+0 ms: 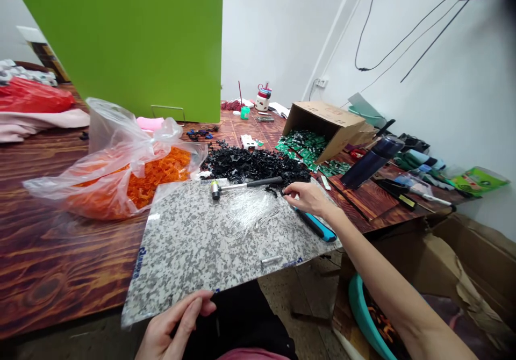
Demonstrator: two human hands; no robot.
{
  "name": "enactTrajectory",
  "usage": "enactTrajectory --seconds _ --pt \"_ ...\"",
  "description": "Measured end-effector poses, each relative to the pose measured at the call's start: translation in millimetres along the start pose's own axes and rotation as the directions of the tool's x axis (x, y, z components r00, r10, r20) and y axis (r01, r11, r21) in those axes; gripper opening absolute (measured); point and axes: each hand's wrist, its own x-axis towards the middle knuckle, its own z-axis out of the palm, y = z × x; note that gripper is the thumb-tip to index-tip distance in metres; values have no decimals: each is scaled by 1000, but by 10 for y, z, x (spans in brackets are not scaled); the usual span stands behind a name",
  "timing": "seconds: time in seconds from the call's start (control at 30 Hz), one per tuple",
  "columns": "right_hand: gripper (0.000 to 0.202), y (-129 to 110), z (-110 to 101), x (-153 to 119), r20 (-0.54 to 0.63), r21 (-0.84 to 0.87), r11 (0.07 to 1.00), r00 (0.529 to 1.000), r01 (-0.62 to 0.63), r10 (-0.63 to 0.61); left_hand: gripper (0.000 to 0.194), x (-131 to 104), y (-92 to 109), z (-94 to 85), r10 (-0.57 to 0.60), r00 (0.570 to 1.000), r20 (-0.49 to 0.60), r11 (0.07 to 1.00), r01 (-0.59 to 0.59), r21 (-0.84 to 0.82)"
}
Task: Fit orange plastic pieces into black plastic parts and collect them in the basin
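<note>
My right hand is above the right side of a grey speckled slab, at the near edge of a heap of small black plastic parts. Its fingertips are pinched together; what they hold, if anything, is too small to name. Beneath this hand lies a blue-and-black handled tool. A small hammer rests between the black heap and a pile of thin clear strips. Low in view, my left hand has its thumb and fingers pressed together by the slab's front edge, contents hidden.
A clear bag of orange parts sits left of the slab. At the back right, a tipped cardboard box spills green circuit boards. A dark flask lies to the right. A short silvery rod is near the slab's front edge.
</note>
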Motion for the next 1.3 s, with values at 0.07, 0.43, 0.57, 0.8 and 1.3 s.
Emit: enactTrajectory --seconds 0.07,0.43,0.57,0.8,1.3 --pt "13 -266 2 -93 -18 69 996 998 61 -60 28 31 83 41 -43 999 -1 999 43 -22" --pt "19 -1663 478 -399 -141 155 753 769 639 -624 43 328 367 129 -180 980 85 935 198 -295" --pt "19 -1589 505 -382 -116 147 768 782 624 -613 42 343 286 124 -259 965 37 884 253 -393" --pt "13 -393 376 -281 -139 141 985 987 101 -81 47 302 221 91 -409 912 -32 754 318 -574" --pt "9 -174 535 -289 75 143 986 993 79 -91 43 233 324 147 -465 885 -34 683 334 -649"
